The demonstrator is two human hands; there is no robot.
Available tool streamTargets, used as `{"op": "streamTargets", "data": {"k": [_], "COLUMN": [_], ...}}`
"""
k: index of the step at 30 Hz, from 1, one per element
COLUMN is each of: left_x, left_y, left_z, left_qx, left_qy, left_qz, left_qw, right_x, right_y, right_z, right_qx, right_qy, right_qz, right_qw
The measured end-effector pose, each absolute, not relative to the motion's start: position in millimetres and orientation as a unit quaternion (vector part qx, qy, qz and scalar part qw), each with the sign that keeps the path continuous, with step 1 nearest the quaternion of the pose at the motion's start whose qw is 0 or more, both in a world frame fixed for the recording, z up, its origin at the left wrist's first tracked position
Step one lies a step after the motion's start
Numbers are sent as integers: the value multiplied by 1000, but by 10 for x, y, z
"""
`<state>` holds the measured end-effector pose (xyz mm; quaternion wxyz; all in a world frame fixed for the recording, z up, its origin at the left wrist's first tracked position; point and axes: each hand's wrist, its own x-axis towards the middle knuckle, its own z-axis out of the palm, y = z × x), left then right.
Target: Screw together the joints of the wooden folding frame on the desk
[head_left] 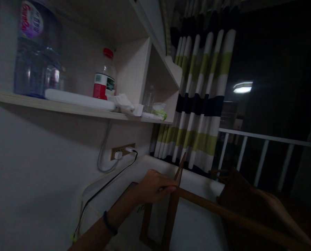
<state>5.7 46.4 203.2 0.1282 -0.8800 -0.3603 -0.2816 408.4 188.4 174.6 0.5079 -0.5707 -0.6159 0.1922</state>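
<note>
My left hand (155, 186), with a dark band at the wrist, pinches a brown wooden frame (223, 211) between thumb and fingers near one corner. From that corner a long bar runs down to the right. A pointed piece sticks up and a rectangular leg-like section hangs below, so it resembles folding furniture, though its exact kind is unclear. At the right, in deep shadow, my right hand (269, 200) lies against a dark brown panel (240, 198). Its fingers are too dim to tell whether they grip. Whether panel and frame are joined cannot be made out.
A white surface with a raised rim (197, 223) lies below. On the left wall, a shelf (66, 107) holds a large water bottle (37, 52) and a red-capped bottle (104, 78). Cables run from a power socket (122, 150). Behind are a striped curtain (197, 104) and a white railing (267, 136).
</note>
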Motion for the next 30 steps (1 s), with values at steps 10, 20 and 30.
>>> {"op": "streamTargets", "data": {"k": [10,20,30], "left_x": [28,1,36], "left_y": [553,656,646], "left_z": [2039,1991,1730], "left_qx": [-882,-866,-785], "left_qy": [-356,-306,-406], "left_qz": [-278,-314,-387], "left_qw": [133,241,264], "right_x": [3964,4078,4168], "right_y": [1739,1713,1788], "right_z": [1856,1927,1834], "right_qx": [-523,-506,-525], "right_qy": [-617,-623,-597], "right_qz": [301,321,324], "right_qw": [506,503,513]}}
